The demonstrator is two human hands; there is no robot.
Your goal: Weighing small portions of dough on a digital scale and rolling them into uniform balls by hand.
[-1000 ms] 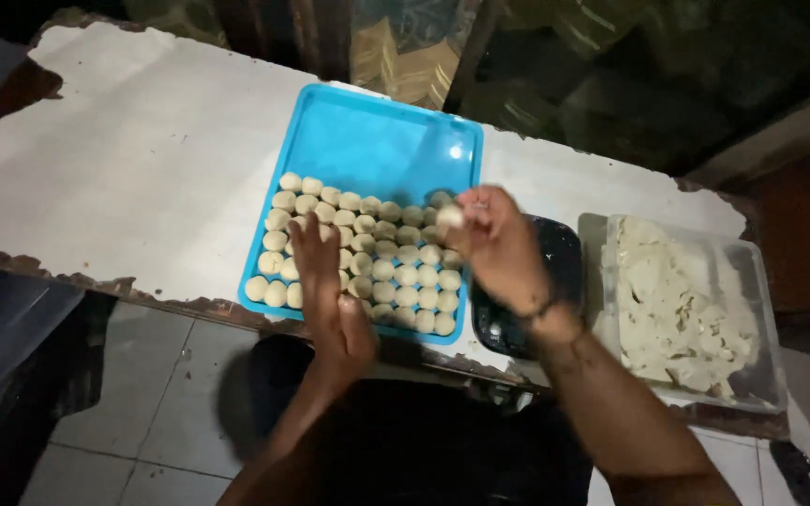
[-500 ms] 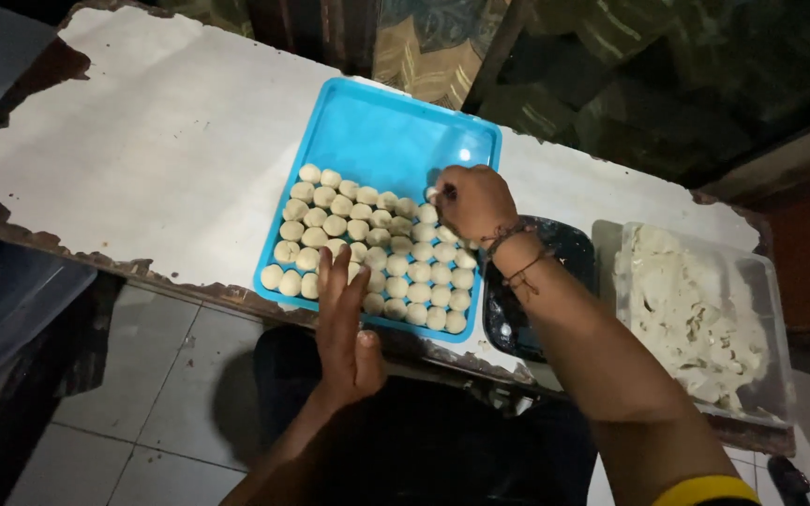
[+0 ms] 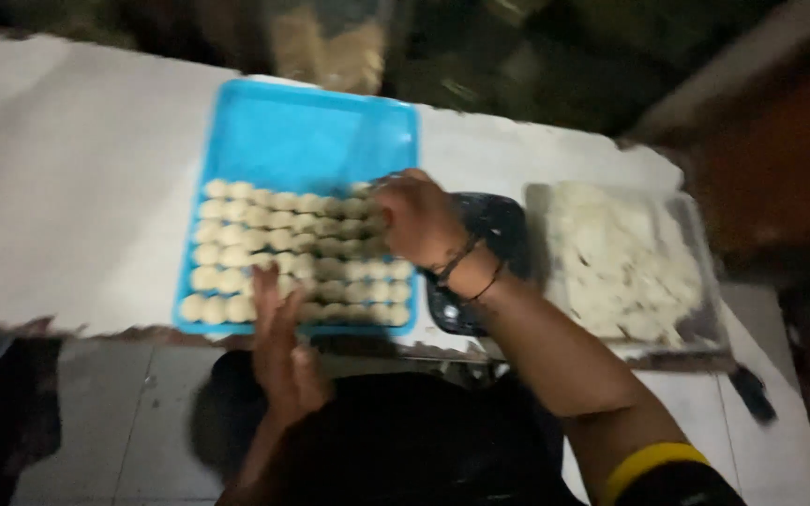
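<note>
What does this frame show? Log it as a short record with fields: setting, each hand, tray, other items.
setting: white table with a worn near edge, seen from above, image blurred
left hand: flat, fingers on the near edge of the tray, touching the front rows of balls
right hand: at the far right end of the rows; grip cannot be told
tray: blue, near half filled with rows of pale balls, far half bare
other items: dark dish right of the tray, clear tub of white pieces further right
</note>
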